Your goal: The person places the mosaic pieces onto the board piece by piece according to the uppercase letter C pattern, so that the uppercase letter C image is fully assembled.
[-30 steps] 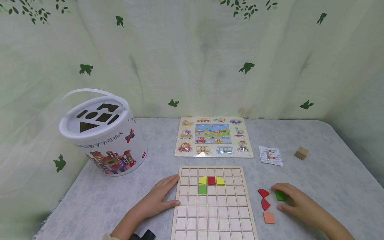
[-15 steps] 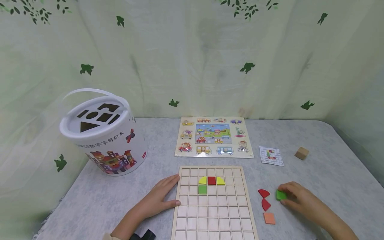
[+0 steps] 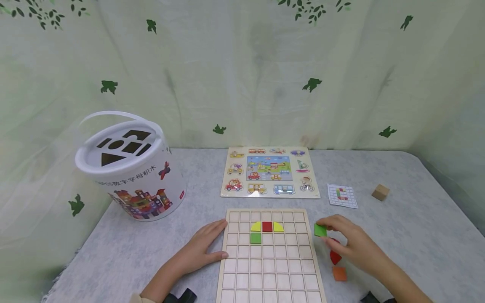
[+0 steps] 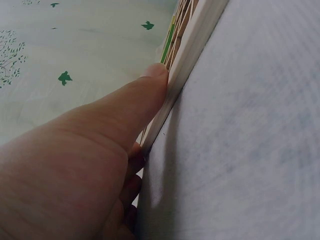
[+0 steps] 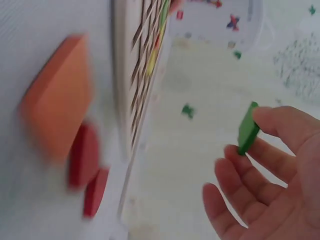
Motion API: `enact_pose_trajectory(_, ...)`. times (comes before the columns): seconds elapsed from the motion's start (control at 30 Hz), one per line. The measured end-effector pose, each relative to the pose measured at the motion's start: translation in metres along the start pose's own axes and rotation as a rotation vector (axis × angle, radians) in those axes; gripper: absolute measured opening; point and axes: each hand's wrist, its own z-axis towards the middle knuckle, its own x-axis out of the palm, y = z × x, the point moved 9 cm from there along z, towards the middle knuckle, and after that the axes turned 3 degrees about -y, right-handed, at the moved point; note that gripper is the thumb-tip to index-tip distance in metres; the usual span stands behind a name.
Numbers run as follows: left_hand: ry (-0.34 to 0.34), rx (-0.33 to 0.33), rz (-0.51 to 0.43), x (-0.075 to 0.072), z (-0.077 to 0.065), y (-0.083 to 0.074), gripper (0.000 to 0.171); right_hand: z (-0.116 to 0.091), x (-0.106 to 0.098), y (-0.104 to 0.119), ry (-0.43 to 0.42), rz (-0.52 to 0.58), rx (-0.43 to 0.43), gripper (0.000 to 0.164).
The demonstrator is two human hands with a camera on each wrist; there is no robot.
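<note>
Green tile [image 3: 320,230] swings over beside the board [image 3: 269,267] — pinched in the fingers of the right hand [image 3: 350,237]. Left hand [image 3: 198,244], thumb spread from fingers, touches the board's left edge. Four tiles [image 3: 267,227] sit placed — two red tiles [image 3: 335,257] and an orange tile [image 3: 339,274] aren't.

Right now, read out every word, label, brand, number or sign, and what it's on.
"数字字母积木" on the bucket; the print before it is blurred.
Red tag on the bucket: too small to read.
Board, green tile, card, puzzle: nothing readable.
</note>
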Motion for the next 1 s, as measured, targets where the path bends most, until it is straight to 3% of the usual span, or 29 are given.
enact_pose_trajectory(0.23,0.004,0.001,-0.01,0.0,0.0,0.0,0.081,0.026,0.024,0.047,-0.029,0.125,-0.117,0.032)
enact_pose_trajectory(0.53,-0.002,0.005,0.008,0.0,0.001,0.0,0.081,0.042,0.076,0.078,-0.018,0.326,-0.107,0.032)
enact_pose_trajectory(0.63,-0.011,0.009,0.011,0.0,0.001,0.0,0.081,0.043,0.095,0.078,0.042,0.342,-0.09,0.029)
enact_pose_trajectory(0.83,-0.013,0.007,0.006,0.0,0.0,0.001,0.081,0.04,0.13,0.062,0.268,0.292,0.011,0.024)
enact_pose_trajectory(1.0,-0.004,-0.004,-0.001,-0.001,0.0,0.001,0.082,0.037,0.14,0.058,0.32,0.2,-0.028,0.024)
